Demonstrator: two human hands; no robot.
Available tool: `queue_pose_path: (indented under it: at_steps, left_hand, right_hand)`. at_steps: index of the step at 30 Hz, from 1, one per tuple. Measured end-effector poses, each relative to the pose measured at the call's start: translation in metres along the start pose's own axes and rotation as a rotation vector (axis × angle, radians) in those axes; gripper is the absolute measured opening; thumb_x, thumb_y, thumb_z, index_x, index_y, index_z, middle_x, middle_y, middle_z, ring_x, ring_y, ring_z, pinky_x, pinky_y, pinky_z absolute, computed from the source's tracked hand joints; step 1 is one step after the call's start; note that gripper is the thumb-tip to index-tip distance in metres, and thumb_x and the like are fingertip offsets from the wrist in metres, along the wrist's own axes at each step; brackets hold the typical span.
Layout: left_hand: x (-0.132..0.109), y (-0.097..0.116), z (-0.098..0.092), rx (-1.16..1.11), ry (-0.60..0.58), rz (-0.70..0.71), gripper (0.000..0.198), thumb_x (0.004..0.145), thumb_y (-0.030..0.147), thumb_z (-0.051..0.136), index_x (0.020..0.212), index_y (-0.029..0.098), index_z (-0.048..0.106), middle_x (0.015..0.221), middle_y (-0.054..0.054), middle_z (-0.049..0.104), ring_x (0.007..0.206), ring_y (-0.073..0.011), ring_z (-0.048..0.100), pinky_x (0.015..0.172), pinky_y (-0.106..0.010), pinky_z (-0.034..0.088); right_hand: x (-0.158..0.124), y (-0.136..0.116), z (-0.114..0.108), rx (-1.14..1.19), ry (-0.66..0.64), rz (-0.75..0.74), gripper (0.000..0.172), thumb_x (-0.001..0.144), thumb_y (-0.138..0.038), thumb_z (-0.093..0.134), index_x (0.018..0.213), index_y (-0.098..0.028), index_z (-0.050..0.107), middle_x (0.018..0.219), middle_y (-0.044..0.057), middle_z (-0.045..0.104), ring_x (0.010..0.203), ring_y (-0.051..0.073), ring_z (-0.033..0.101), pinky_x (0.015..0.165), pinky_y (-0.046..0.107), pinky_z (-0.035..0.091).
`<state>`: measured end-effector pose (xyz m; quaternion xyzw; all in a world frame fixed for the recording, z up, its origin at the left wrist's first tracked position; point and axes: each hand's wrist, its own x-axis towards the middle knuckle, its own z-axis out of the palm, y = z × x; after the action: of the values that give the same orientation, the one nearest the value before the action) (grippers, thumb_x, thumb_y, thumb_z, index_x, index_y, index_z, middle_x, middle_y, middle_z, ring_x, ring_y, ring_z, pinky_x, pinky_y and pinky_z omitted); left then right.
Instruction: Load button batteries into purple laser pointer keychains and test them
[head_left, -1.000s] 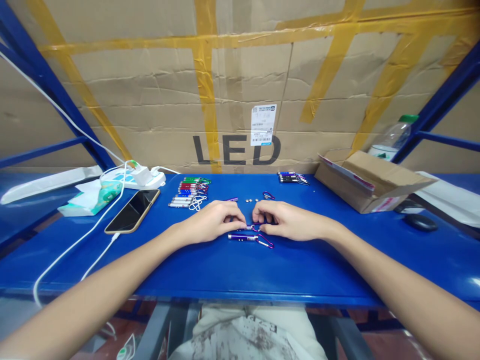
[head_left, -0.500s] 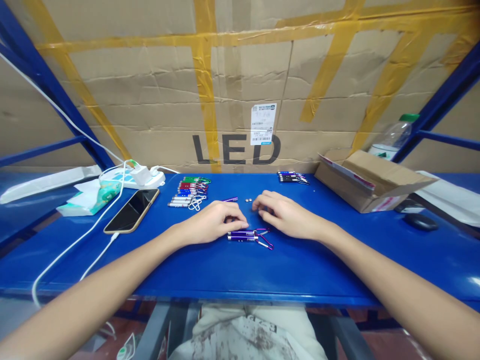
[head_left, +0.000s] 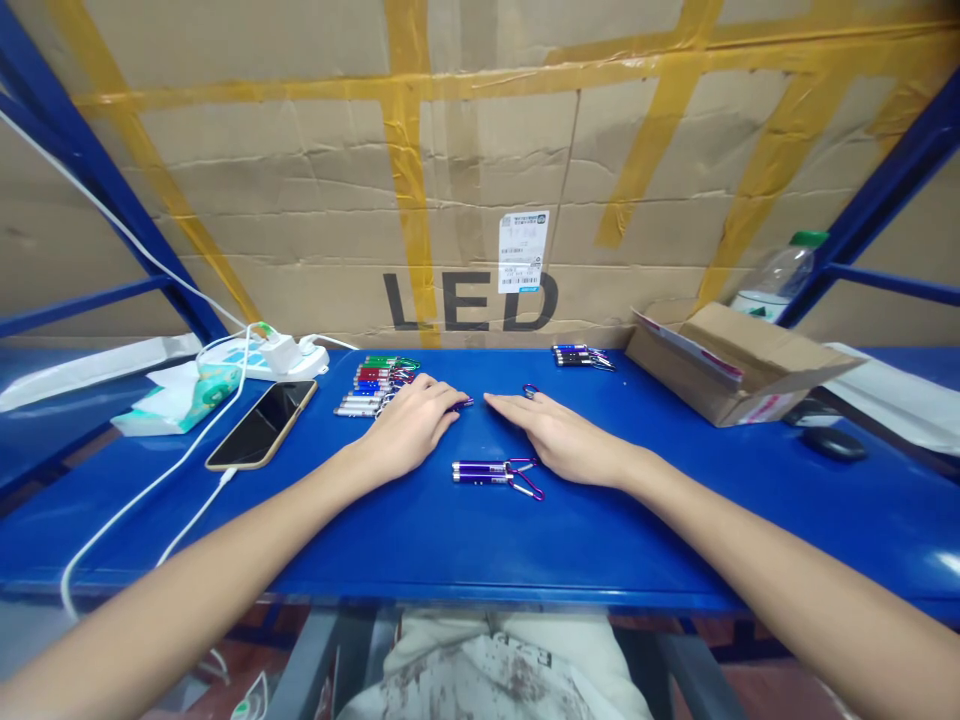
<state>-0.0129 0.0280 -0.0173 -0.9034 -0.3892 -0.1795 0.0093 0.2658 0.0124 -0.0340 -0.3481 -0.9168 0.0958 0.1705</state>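
Two small purple keychain flashlights (head_left: 487, 471) with carabiner clips lie side by side on the blue table (head_left: 480, 540), between my wrists. My left hand (head_left: 412, 420) reaches forward with its fingers stretched out, the tips touching a purple piece (head_left: 465, 402) on the table. My right hand (head_left: 555, 432) lies flat with its fingers extended over the spot where small round button cells lay; a purple carabiner (head_left: 530, 391) shows just past its fingertips. Neither hand visibly grips anything.
A row of coloured keychain flashlights (head_left: 375, 385) lies left of my left hand, another small group (head_left: 581, 356) at the back. A phone (head_left: 262, 423) on a white cable, a tissue pack (head_left: 184, 398), a power strip (head_left: 262, 357), an open cardboard box (head_left: 731, 360), a bottle (head_left: 776, 275).
Both hands let go of the purple flashlight, now lying beside the other one, and moved forward. The right hand now covers the button cells; the left reaches the purple piece.
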Motion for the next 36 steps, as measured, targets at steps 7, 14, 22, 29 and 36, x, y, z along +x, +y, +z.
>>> queue_pose_path:
  at_steps: [7,14,22,29,36]
  left_hand:
    - [-0.001,0.002,-0.003,-0.084,-0.01,-0.018,0.023,0.106,0.026,0.061,0.124,0.019,0.073,0.117,-0.01,0.074,0.11,-0.0287,0.059,0.102,-0.044,0.048]
    - [-0.001,0.002,-0.001,-0.112,-0.004,-0.034,0.025,0.108,0.031,0.06,0.123,0.021,0.076,0.116,-0.009,0.074,0.108,-0.0281,0.058,0.102,-0.043,0.047]
    - [0.004,0.016,-0.007,-0.444,0.049,-0.127,0.016,0.101,0.029,0.07,0.115,0.022,0.073,0.109,-0.003,0.08,0.094,-0.02,0.069,0.082,-0.032,0.052]
    - [0.004,0.019,-0.005,-0.621,0.016,-0.154,0.017,0.099,0.032,0.07,0.113,0.021,0.07,0.111,-0.004,0.082,0.095,-0.0189,0.075,0.074,-0.029,0.05]
    - [0.004,0.018,-0.004,-0.633,0.011,-0.167,0.018,0.099,0.032,0.071,0.113,0.021,0.069,0.111,-0.004,0.082,0.094,-0.0191,0.076,0.073,-0.029,0.05]
  right_hand:
    - [0.001,-0.008,-0.01,-0.039,0.046,-0.024,0.056,0.107,-0.01,0.036,0.159,-0.022,0.053,0.142,0.016,0.066,0.129,0.031,0.063,0.114,0.057,0.051]
    - [0.001,-0.006,-0.011,-0.059,0.054,0.006,0.042,0.11,-0.018,0.04,0.146,-0.023,0.062,0.128,0.015,0.065,0.116,0.029,0.064,0.103,0.048,0.055]
    - [0.002,-0.005,-0.011,-0.089,0.056,0.052,0.034,0.11,-0.021,0.044,0.135,-0.021,0.066,0.117,0.013,0.063,0.11,0.028,0.064,0.097,0.043,0.054]
    - [0.0,0.0,-0.005,-0.215,0.053,0.131,0.047,0.112,-0.023,0.035,0.153,-0.017,0.058,0.113,0.015,0.06,0.098,0.029,0.06,0.088,0.045,0.052]
    - [0.001,0.001,-0.008,-0.155,0.106,0.129,0.032,0.11,-0.021,0.043,0.128,-0.019,0.069,0.117,0.014,0.06,0.107,0.03,0.06,0.094,0.045,0.051]
